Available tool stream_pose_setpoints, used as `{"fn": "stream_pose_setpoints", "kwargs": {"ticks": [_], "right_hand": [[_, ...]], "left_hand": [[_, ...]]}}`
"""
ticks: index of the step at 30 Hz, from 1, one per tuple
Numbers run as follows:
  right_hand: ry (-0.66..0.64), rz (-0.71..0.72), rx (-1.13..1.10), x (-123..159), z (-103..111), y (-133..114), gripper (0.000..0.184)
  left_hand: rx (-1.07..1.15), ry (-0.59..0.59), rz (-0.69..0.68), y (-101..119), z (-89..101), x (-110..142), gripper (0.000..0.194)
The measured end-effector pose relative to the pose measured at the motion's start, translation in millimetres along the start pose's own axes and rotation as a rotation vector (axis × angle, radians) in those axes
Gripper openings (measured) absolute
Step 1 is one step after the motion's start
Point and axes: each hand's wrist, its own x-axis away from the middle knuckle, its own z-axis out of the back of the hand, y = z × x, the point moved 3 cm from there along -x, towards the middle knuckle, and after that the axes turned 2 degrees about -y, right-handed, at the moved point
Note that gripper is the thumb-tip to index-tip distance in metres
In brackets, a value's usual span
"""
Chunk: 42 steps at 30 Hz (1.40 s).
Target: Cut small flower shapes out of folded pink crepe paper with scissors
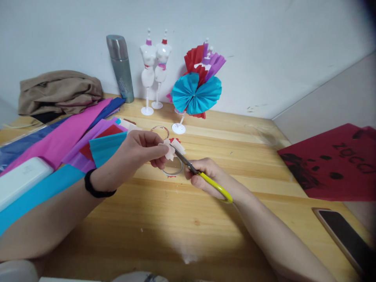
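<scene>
My left hand (143, 148) pinches a small pale pink piece of paper (169, 150) with a scalloped, flower-like edge. In my right hand (205, 172) is a pair of scissors (216, 187) with yellow handles, its fingers closed round them. The dark blades reach up and left to the paper's edge, and their tips overlap it. Just behind the paper lie some red and pale scraps (179, 145). A roll of tape (173, 167) lies on the table below the paper, partly hidden by my hands.
White mini mannequins (147, 76) stand by the wall, one dressed in red, purple and blue pleated paper (196, 94). A thermos (122, 74), brown cloth (60, 92) and coloured paper sheets (107, 147) are at left. At right are a red bag (331, 164) and a phone (343, 235).
</scene>
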Motion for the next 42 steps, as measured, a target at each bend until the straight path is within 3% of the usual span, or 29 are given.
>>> {"fn": "stream_pose_setpoints", "kwargs": {"ticks": [12,25,32,42], "right_hand": [[0.019,-0.008,0.056,-0.3,-1.3,1.5,0.057],[0.081,0.031,0.07,-1.7,-2.8,3.1,0.053],[0.043,0.064,-0.009,-0.3,-4.2,3.5,0.049],[0.009,0.036,0.027,-1.2,-3.4,5.5,0.05]], "left_hand": [[-0.05,0.027,0.029,5.4,-4.4,2.6,0.017],[0.082,0.027,0.021,-3.6,-4.6,1.6,0.017],[0.136,0.007,0.026,-3.7,-5.6,1.4,0.016],[-0.002,0.003,0.025,-1.0,-5.6,2.0,0.015]]}}
